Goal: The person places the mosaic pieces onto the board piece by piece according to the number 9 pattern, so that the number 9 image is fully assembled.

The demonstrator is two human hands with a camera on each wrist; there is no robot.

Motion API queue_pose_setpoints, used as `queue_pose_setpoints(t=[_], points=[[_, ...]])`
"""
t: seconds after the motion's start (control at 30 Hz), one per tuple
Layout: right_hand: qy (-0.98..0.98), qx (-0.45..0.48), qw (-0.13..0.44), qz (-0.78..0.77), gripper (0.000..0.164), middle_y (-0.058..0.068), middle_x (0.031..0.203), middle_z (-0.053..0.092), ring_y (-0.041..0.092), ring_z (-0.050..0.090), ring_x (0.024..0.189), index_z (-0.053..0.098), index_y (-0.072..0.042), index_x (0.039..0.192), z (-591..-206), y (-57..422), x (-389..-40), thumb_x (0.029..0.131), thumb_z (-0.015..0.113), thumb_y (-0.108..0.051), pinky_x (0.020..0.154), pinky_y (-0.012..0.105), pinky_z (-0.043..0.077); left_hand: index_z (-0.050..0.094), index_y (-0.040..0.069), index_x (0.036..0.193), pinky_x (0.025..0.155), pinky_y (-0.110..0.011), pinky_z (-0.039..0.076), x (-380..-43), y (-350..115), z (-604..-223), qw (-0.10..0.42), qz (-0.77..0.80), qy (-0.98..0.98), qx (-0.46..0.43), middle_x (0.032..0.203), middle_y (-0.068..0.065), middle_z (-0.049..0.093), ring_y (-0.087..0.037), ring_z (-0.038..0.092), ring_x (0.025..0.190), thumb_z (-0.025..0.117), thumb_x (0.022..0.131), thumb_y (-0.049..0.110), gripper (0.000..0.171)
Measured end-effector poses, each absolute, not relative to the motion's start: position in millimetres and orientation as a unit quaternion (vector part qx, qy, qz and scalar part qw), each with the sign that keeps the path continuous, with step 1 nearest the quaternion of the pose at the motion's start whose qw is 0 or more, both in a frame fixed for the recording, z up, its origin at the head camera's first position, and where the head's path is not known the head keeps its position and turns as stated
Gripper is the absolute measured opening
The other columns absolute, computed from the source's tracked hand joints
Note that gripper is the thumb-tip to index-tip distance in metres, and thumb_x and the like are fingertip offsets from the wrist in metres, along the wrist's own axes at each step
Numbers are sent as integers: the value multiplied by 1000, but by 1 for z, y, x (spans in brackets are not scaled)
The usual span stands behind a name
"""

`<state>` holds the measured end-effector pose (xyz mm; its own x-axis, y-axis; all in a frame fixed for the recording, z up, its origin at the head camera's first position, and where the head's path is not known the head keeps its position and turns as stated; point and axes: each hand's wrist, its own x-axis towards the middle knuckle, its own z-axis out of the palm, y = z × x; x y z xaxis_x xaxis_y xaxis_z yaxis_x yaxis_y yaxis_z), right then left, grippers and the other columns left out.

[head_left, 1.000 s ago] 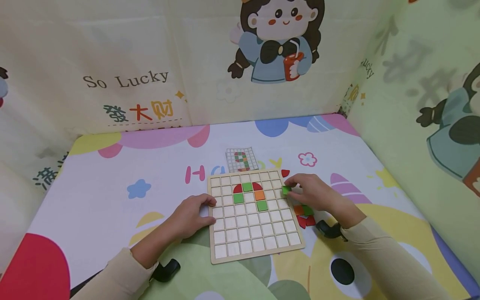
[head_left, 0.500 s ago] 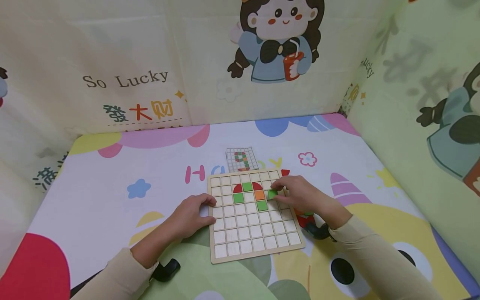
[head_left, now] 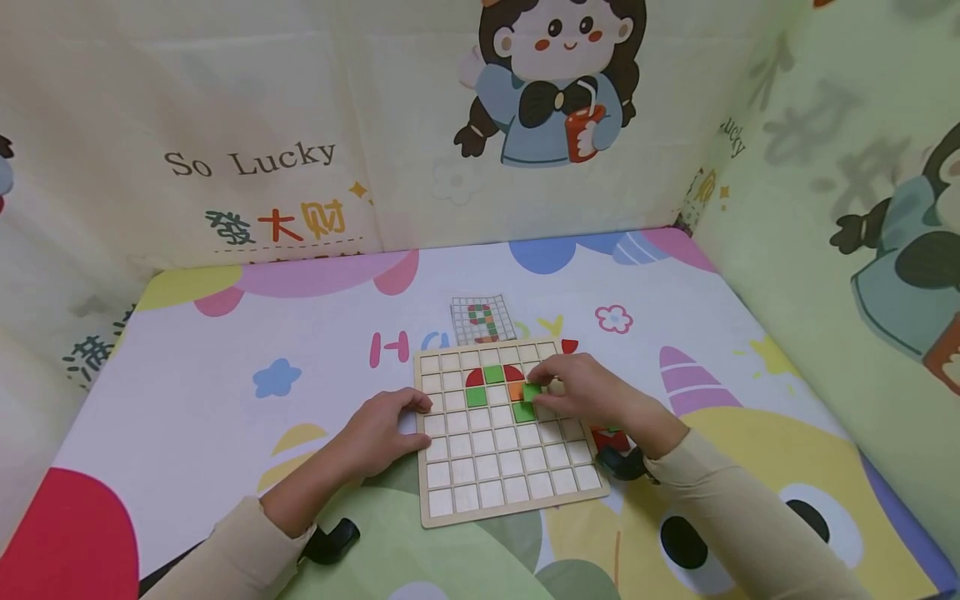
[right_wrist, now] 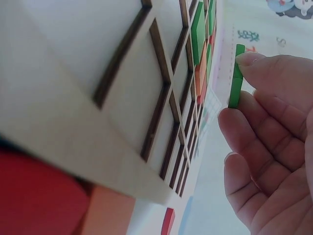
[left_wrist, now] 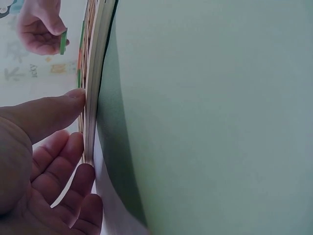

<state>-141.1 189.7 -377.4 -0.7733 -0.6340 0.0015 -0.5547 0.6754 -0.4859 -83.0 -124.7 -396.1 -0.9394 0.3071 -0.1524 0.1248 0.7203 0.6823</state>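
Note:
A wooden grid board [head_left: 487,502] lies in front of me, with red, green and orange pieces set in its upper cells. My right hand [head_left: 588,392] pinches a green square tile [head_left: 532,392] between thumb and fingers. That tile is tipped upright above the grid in the right wrist view and overlaps the orange tile [head_left: 515,391] in the head view. On the left, my left hand [head_left: 377,429] rests against the board's side edge, its thumb [left_wrist: 58,110] and fingertips touching the rim in the left wrist view.
Behind the board lies a small printed grid card [head_left: 462,321] with a coloured figure. A red piece [head_left: 570,345] sits by the far right corner. More red pieces [head_left: 617,440] lie beside the right edge, partly hidden by my right arm.
My right hand has carried the green tile leftward from beyond the board's right edge to over the cells by the orange tile. My left hand has stayed at the left edge.

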Motion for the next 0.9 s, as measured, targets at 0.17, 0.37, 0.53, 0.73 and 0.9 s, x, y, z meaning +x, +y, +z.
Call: queue_pose_setpoints(t=[0.17, 0.37, 0.53, 0.73, 0.9], points=[[906, -344, 74, -233, 24, -2, 96, 70, 15, 63, 86, 72, -5, 108, -378, 185, -141, 88, 78, -18, 82, 35, 54, 66, 12, 113, 97, -44, 46, -83, -125, -398, 126, 355, 919, 118, 109, 2, 64, -26, 54, 110, 82, 83, 13, 34], [903, -344, 88, -240, 26, -4, 94, 69, 13, 61, 84, 72, -6, 107, -377, 180, -139, 87, 79, -21, 80, 30, 54, 66, 12, 113, 97, -44, 46, -84, -124, -399, 127, 361, 917, 113, 110, 2, 63, -25, 53, 110, 81, 83, 13, 34], [901, -343, 97, -247, 26, -3, 96, 70, 13, 62, 88, 73, -6, 108, -377, 176, -138, 87, 80, -21, 83, 32, 54, 66, 12, 113, 97, -44, 46, -84, -124, -398, 127, 360, 917, 113, 110, 2, 63, -25, 53, 110, 81, 83, 12, 34], [893, -362, 103, -248, 22, -6, 95, 70, 11, 63, 89, 73, -8, 105, -378, 170, -138, 88, 79, -20, 84, 30, 54, 66, 11, 113, 97, -44, 46, -83, -125, -397, 128, 358, 917, 116, 110, 1, 64, -26, 53, 110, 81, 83, 12, 34], [893, -379, 102, -222, 21, -5, 96, 69, 11, 62, 87, 73, -9, 104, -379, 165, -137, 87, 79, -20, 84, 30, 53, 66, 11, 114, 97, -44, 46, -83, -125, -396, 129, 358, 917, 118, 110, 1, 64, -26, 54, 110, 82, 83, 13, 34]])
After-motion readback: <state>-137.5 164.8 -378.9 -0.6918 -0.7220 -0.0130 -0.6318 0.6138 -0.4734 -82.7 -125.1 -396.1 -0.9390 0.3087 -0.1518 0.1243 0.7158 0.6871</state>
